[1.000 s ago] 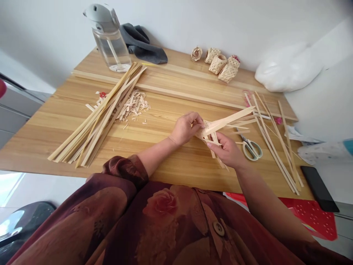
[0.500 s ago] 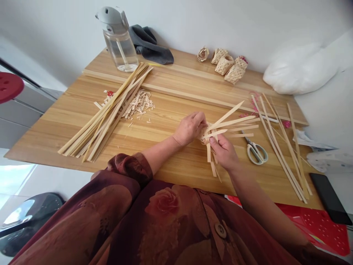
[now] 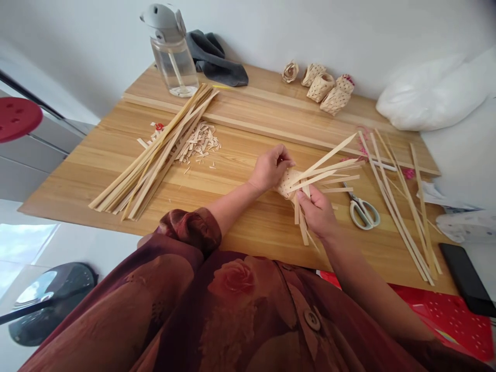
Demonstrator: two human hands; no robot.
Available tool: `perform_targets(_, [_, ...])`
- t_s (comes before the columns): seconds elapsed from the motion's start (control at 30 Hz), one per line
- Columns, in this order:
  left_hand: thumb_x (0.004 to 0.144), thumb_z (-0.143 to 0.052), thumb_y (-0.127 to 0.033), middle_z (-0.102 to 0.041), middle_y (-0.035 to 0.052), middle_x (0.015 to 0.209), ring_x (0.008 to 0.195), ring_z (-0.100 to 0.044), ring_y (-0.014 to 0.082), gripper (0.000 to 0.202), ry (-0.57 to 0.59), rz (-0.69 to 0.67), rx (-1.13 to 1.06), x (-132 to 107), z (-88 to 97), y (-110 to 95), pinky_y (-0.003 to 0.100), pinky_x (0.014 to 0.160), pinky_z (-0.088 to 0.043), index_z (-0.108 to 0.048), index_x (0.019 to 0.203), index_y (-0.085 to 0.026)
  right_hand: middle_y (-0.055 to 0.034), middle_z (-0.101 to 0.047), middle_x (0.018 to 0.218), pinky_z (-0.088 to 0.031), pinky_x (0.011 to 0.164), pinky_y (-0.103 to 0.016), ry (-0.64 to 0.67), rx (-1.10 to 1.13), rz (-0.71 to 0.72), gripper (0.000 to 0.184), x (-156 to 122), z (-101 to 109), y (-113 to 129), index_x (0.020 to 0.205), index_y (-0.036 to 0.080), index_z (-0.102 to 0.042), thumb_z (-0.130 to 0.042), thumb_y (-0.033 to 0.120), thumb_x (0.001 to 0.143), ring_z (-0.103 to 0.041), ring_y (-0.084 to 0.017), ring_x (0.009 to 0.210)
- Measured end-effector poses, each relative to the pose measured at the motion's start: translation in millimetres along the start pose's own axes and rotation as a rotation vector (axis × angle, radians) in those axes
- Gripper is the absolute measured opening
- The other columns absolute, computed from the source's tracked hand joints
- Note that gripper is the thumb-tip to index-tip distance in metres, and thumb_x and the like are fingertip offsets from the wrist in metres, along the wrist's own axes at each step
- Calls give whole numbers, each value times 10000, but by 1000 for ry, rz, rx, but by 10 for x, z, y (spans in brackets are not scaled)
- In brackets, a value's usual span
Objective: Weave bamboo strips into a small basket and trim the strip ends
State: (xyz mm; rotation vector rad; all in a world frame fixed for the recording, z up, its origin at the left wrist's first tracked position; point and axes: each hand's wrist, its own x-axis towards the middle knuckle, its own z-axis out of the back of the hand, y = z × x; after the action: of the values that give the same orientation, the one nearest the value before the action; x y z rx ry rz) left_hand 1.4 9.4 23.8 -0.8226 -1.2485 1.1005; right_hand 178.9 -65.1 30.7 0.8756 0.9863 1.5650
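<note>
A small woven piece (image 3: 287,183) of pale flat strips, with several long loose strips (image 3: 327,173) fanning to the right and shorter ends hanging down, is held above the table. My right hand (image 3: 316,211) grips its right side, thumb over the strips. My left hand (image 3: 270,169) is curled at the upper left edge of the weave, thumb and fingertips pinched together; whatever lies between them is too small to make out. Just right of my right hand, scissors (image 3: 364,213) with pale handles lie on the table, their blades partly behind the strips.
Long strips (image 3: 155,155) lie bundled at left over cut scraps (image 3: 199,142); more strips (image 3: 399,206) lie at right. A water bottle (image 3: 174,62), a dark cloth (image 3: 217,62), small woven baskets (image 3: 321,87) and a white bag (image 3: 430,101) stand behind. A phone (image 3: 467,279) is at far right.
My left hand has lifted slightly off the weave's front, so more of the checkered woven face shows. My right hand keeps its grip. The whole view has shifted a little.
</note>
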Motion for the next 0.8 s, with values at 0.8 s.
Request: perform_targets(0.8, [969,-534,-394,-605,-11,648,646,-510,114,353,34,173,52,-149,-41,-43,249,643,-372,-710,761,-171,-65,-746,1166,-480,1081,-520,29,-78,25,295,13,-65,36,1163,249,-698,-581,454,987,-656,-281,1120])
